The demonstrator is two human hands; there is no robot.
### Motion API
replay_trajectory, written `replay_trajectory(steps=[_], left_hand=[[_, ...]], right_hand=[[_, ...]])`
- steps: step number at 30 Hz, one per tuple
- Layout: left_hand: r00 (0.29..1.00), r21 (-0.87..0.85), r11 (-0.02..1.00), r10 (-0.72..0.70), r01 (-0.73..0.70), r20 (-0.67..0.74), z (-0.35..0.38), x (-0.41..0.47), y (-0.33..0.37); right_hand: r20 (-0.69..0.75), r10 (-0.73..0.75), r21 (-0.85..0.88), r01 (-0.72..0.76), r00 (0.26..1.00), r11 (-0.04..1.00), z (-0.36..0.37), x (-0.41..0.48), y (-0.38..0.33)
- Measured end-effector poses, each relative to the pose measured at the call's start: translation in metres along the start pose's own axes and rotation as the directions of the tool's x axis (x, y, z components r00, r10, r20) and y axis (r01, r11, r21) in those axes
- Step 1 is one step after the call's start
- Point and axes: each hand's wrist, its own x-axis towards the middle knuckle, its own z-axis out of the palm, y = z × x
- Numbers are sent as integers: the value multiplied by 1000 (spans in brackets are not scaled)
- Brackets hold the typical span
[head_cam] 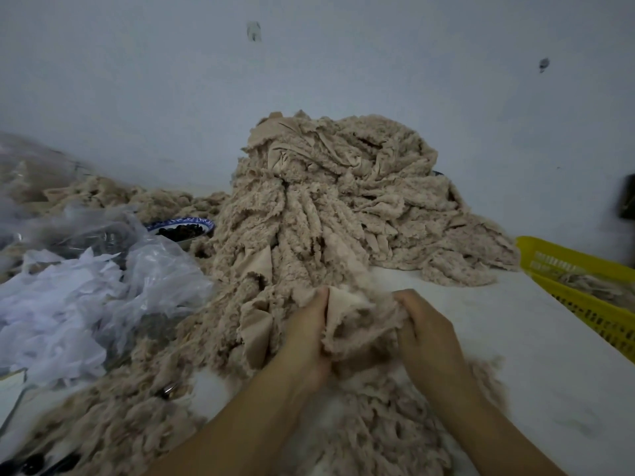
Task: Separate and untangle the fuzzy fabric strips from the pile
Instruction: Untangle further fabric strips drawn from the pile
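Left hand [305, 334] and right hand [426, 333] each keep a curled grip on one beige strip [357, 321], fuzzy one side, smooth the other, at the near foot of the tall tangled pile [326, 201] on the white tabletop [522, 345].

Setting: small textile workshop. Evidence: large heap of beige fuzzy fabric strips [330, 207] on a white worktable [515, 338] against a bare wall [343, 63]; yellow plastic crate [563, 251]; clear plastic bags [161, 266] holding white scraps [51, 304].
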Motion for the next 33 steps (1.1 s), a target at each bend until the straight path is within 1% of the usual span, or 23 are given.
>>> replay_trajectory(steps=[1,2,3,4,6,8,10,12,13,15,18,20,21,22,23,24,25,26,27,28,29,30,33], left_hand=[[1000,0,1000,2,-2,-22,-5,3,1],[1000,11,1000,-8,8,-20,-7,3,2],[1000,27,1000,-7,7,-1,-10,4,2],[1000,52,999,1,-2,14,-11,5,3],[998,116,993,40,-35,-41,-14,10,3],[993,122,992,46,-32,-109,-17,14,4],[994,25,999,-17,20,-107,-18,11,7],[994,-28,1000,-14,11,-113,-18,7,10],[991,-18,1000,12,-14,-133,-20,6,10],[980,60,996,73,-63,-185,-21,2,11],[985,250,961,144,-115,-99,-12,0,10],[973,399,899,222,-178,-67,-6,1,9],[963,467,858,265,-214,-46,-2,0,8],[955,526,814,298,-247,-13,1,-2,5],[950,565,778,310,-275,35,3,-4,1],[950,588,753,300,-294,90,5,-7,-4],[951,603,737,263,-305,161,8,-10,-11],[950,625,717,213,-309,227,11,-12,-18],[950,651,694,186,-309,252,15,-13,-24],[955,668,684,180,-294,235,18,-13,-28],[960,668,689,190,-281,208,20,-13,-29],[961,659,699,205,-278,188,20,-12,-29],[960,578,768,251,-276,124,14,-8,-20]], right_hand=[[61,-60,-14,61,996,998,6,-1,0],[160,-131,-34,138,978,990,8,-2,-7],[245,-189,-41,205,951,978,11,-1,-12],[331,-219,-53,249,918,967,11,-1,-19],[404,-252,-48,295,880,954,10,0,-23],[423,-248,-46,294,872,955,7,1,-24],[432,-247,-20,283,867,959,9,-1,-22],[446,-231,30,243,865,969,10,-1,-22],[452,-228,63,224,862,973,10,-1,-21],[461,-219,97,197,860,976,10,-1,-20],[462,-153,106,117,873,987,13,-2,-8],[393,-63,129,13,917,992,12,-1,1],[334,10,168,-70,942,983,11,1,5],[274,111,240,-180,955,954,10,2,6],[242,227,357,-304,943,883,10,5,4],[256,324,487,-411,911,771,10,6,2],[306,387,587,-492,870,643,10,7,-1],[363,424,646,-552,830,527,9,7,-4],[416,444,675,-596,794,434,7,6,-6],[461,444,681,-627,768,377,6,5,-7],[483,435,683,-638,760,356,4,3,-6],[475,427,696,-625,770,353,2,3,-4],[378,452,775,-543,808,323,0,5,-4]])
